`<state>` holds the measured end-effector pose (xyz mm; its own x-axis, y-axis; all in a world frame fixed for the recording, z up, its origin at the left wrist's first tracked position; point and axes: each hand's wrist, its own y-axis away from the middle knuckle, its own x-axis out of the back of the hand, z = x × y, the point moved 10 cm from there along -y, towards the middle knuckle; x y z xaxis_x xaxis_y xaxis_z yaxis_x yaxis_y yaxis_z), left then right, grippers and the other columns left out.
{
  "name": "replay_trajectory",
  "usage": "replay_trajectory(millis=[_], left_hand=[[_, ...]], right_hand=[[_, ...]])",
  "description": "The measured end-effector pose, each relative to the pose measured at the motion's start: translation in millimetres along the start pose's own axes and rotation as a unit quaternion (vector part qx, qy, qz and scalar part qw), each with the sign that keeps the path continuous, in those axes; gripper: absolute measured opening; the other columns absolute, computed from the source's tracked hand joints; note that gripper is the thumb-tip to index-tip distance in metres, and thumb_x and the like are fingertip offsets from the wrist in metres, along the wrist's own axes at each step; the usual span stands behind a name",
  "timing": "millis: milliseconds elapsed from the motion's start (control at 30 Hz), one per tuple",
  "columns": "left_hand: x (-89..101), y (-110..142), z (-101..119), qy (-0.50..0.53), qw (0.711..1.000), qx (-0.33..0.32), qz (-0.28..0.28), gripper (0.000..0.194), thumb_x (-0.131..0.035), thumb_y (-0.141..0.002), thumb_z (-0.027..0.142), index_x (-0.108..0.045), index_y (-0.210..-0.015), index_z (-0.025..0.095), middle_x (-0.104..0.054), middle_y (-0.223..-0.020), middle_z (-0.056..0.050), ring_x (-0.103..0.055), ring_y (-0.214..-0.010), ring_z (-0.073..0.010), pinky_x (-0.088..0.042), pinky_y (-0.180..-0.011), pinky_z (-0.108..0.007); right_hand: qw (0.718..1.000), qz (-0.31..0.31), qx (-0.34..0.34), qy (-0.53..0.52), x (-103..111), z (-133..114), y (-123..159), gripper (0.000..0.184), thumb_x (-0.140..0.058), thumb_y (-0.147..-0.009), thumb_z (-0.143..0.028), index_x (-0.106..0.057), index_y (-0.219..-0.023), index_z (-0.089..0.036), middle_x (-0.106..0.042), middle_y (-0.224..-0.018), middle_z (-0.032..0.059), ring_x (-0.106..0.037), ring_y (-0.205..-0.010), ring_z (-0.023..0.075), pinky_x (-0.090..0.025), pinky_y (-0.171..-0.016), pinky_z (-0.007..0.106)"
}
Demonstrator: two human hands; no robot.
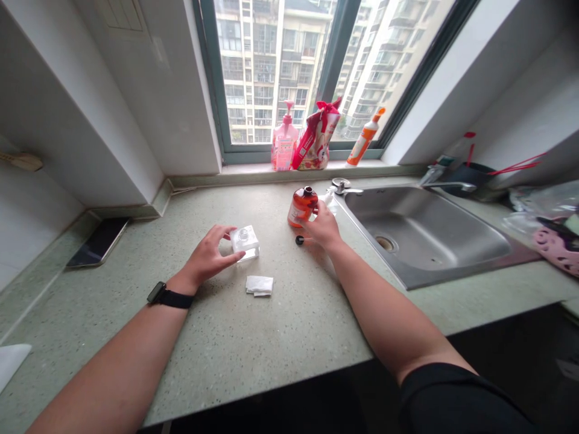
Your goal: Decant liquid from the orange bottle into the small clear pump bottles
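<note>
My left hand (210, 255) has its thumb and fingers around a clear, square, glass-like block (245, 241) with a round shape on its top; whether the block is hollow I cannot tell. With my right hand (324, 225) I grip an amber-orange bottle (300, 208) by its right side. The bottle stands upright, its dark neck uncapped and a pale label on its front. Just below it on the counter lies a small black cap (299, 240). A folded white tissue (259, 286) rests between my forearms, nearer to me than the block.
A steel sink (402, 280) with a faucet (452, 186) is to the right. On the windowsill stand a pink pump bottle (284, 147), a red bag (316, 138) and an orange-white bottle (363, 141). A dark phone-like slab (98, 242) lies at left on the counter (253, 349).
</note>
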<state>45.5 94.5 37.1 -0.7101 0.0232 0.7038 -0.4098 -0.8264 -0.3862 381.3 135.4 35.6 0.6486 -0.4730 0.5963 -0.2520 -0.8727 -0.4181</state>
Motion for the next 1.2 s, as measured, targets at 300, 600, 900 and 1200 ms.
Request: replay_trajectory(millis=[300, 600, 900, 1200], left_hand=[[-2.0, 1, -3, 0.008, 1.000, 0.004, -0.009, 0.058, -0.078, -0.087, 0.053, -0.063, -0.134, 0.023, -0.068, -0.123, -0.009, -0.069, -0.111, -0.0291, -0.057, -0.105, -0.049], [-4.3, 2, -5, 0.026, 0.999, 0.015, -0.010, 0.060, -0.080, -0.087, 0.052, -0.063, -0.137, 0.023, -0.067, -0.128, -0.010, -0.069, -0.113, -0.0291, -0.058, -0.102, -0.047], [-4.6, 3, -5, 0.032, 0.999, 0.019, -0.008, 0.063, -0.084, -0.085, 0.048, -0.061, -0.139, 0.023, -0.066, -0.131, -0.010, -0.070, -0.112, -0.0284, -0.056, -0.106, -0.047], [-4.8, 3, -4, 0.031, 0.999, 0.019, -0.010, 0.062, -0.084, -0.086, 0.046, -0.061, -0.139, 0.023, -0.066, -0.134, -0.011, -0.069, -0.113, -0.0281, -0.057, -0.105, -0.047]], right_hand=[[0.997, -0.030, -0.015, 0.069, -2, 4, 2, 0.065, -0.083, -0.077, -0.047, -0.059, -0.132, -0.023, -0.076, -0.129, 0.0158, -0.073, -0.115, 0.0336, -0.058, -0.094, 0.048], [0.981, -0.089, 0.156, 0.066, 28, -91, 26, 0.026, -0.062, -0.098, -0.046, -0.066, -0.086, -0.024, -0.076, -0.088, 0.0069, -0.070, -0.081, 0.0241, -0.051, -0.077, 0.037], [0.853, -0.450, 0.235, 0.119, -84, -128, 138, 0.011, -0.078, -0.091, -0.033, -0.075, -0.096, -0.024, -0.077, -0.096, 0.0055, -0.069, -0.087, 0.0231, -0.045, -0.074, 0.033], [0.849, -0.488, 0.203, 0.025, -82, -132, 142, 0.013, -0.077, -0.084, -0.018, -0.065, -0.088, -0.022, -0.072, -0.095, 0.0018, -0.064, -0.086, 0.0182, -0.046, -0.076, 0.029]])
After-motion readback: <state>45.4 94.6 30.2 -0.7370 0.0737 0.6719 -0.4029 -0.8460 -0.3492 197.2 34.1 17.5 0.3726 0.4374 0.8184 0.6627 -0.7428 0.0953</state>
